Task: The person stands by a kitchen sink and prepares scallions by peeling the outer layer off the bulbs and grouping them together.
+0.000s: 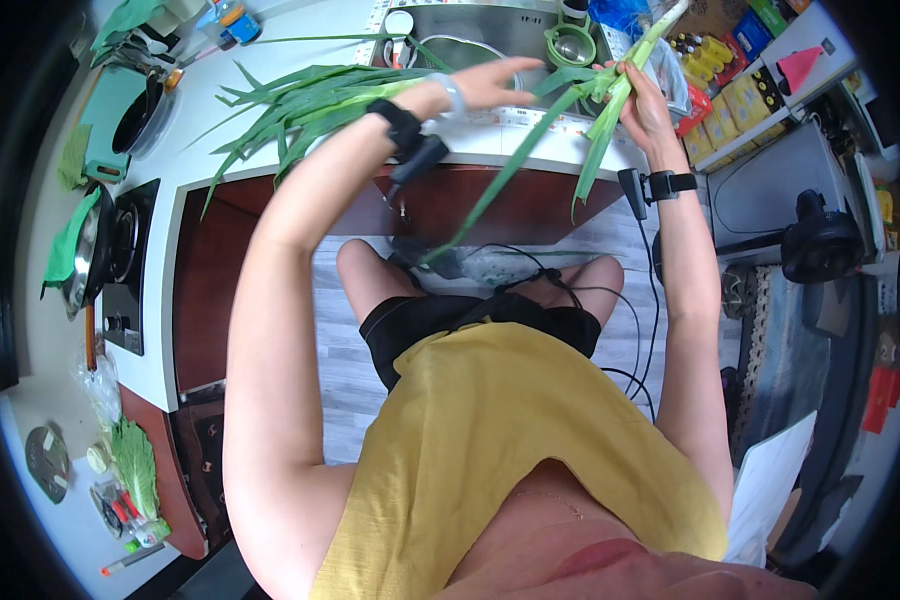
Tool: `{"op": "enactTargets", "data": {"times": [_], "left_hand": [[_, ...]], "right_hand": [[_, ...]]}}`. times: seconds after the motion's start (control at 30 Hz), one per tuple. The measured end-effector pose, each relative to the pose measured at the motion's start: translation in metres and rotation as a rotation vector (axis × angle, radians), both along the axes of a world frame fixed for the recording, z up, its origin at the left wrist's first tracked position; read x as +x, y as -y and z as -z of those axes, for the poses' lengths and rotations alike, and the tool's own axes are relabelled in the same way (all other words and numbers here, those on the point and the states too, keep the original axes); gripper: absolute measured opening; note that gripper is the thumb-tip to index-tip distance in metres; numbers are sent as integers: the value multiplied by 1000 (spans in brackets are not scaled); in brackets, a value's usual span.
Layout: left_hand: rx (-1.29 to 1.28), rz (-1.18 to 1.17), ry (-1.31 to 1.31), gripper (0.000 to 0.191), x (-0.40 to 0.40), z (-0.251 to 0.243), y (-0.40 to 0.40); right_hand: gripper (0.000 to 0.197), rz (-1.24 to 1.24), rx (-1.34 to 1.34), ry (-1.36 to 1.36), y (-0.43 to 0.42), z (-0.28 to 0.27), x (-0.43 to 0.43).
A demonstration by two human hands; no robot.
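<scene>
My right hand grips a green onion with its fingers around the stalk. The white root end points up and away, and long green leaves hang over the counter's front edge. My left hand reaches across the near side of the sink, fingers spread and holding nothing. Under and beside my left forearm a pile of green onions lies on the white counter, its leaf tips pointing left and partly over the edge.
A green-rimmed strainer sits in the sink. A gas stove with a wok is at the left, near a black pan and a turquoise cutting board. A plastic bag lies on the floor between my knees.
</scene>
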State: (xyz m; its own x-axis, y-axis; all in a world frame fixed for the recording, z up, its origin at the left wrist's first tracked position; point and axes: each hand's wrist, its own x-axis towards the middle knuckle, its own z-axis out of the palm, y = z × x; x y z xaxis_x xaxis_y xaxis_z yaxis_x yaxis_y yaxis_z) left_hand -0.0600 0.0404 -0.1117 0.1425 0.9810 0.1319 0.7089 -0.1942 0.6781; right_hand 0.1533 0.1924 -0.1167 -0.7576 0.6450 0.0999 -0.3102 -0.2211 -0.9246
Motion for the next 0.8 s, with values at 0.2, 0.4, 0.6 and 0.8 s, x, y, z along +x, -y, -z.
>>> {"op": "enactTargets", "data": {"times": [0.2,0.4,0.6,0.8], "left_hand": [[-15,52,-35,32,-11,-11,-29],[-104,52,-299,30,-15,-64,-17],[-71,161,-474,34,-25,-62,-13],[14,125,-528,33,-34,-66,12]], "right_hand": [[25,23,68,47,7,-16,4],[23,17,123,29,1,-12,12],[21,-122,152,111,31,-2,16],[22,-82,206,154,50,5,16]]}}
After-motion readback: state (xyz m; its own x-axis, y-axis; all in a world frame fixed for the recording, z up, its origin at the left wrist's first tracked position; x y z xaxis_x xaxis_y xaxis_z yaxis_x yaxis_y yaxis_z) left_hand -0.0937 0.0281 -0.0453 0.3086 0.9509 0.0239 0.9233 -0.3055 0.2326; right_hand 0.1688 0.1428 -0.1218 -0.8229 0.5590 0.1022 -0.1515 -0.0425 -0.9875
